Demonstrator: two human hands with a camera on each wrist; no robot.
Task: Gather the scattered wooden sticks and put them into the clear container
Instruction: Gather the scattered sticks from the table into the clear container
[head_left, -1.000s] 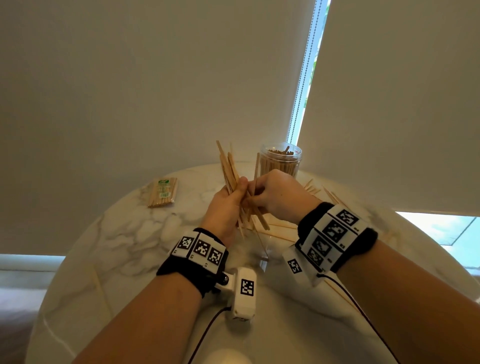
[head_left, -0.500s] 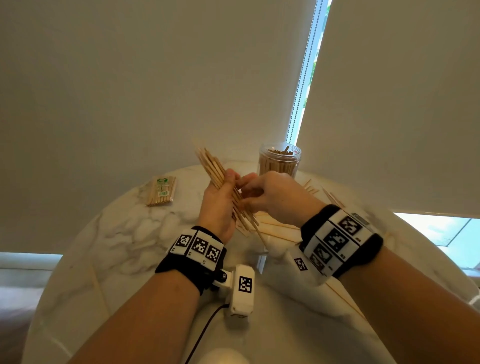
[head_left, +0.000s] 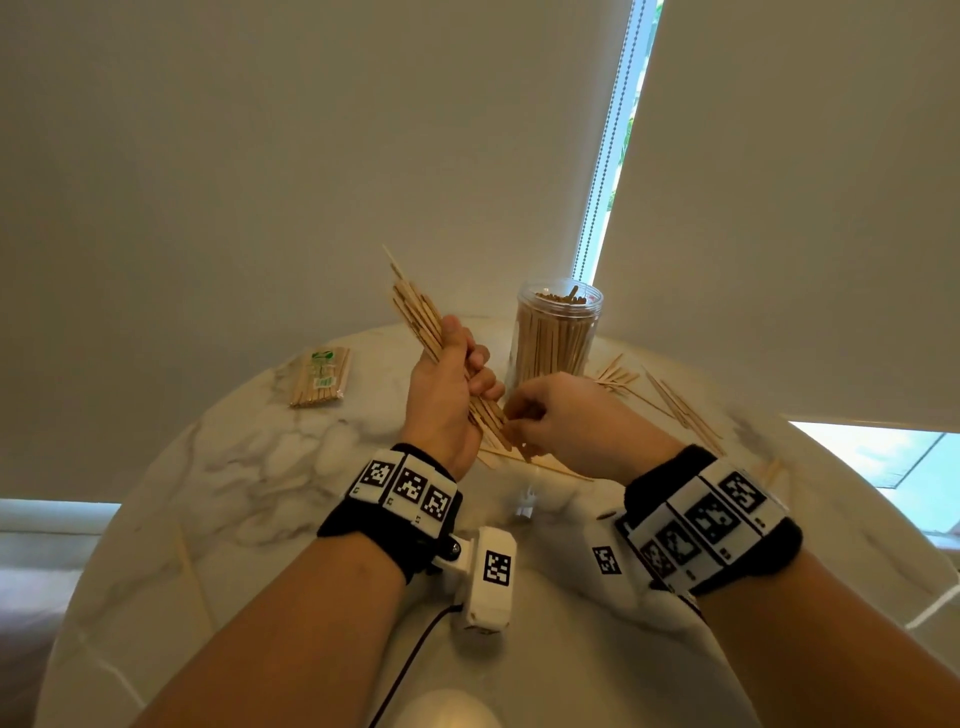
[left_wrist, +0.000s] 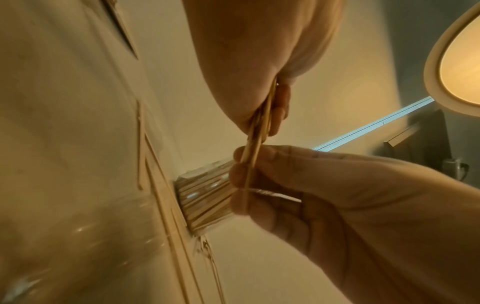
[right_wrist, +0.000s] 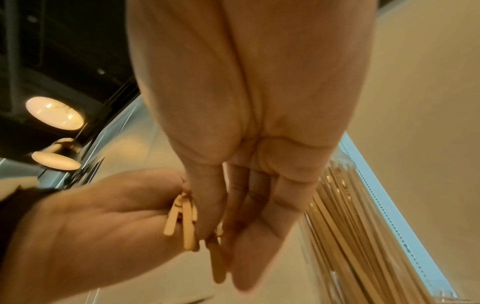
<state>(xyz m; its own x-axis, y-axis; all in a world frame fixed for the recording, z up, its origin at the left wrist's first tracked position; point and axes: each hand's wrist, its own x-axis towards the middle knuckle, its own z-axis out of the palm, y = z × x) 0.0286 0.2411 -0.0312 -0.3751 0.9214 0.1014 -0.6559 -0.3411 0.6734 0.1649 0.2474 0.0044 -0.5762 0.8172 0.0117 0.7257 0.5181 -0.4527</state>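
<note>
Wooden packaged stick bundle (head_left: 319, 376) lies far left on the marble surface (head_left: 249, 467), untouched. Left hand (head_left: 441, 400) grips a bundle of wooden sticks (head_left: 415, 317), long axis tilted, tops leaning up-left, lower ends toward the right hand (head_left: 566, 415). Right hand fingertips (left_wrist: 240, 170) are curled against those lower ends, apparently squaring them. Clear container (head_left: 558, 332) stands upright just behind both hands, already nearly full. Loose sticks (head_left: 675, 400) lie on the surface to its right. Left hand is nearer the container mouth; bundle needs tipping vertical first.
</note>
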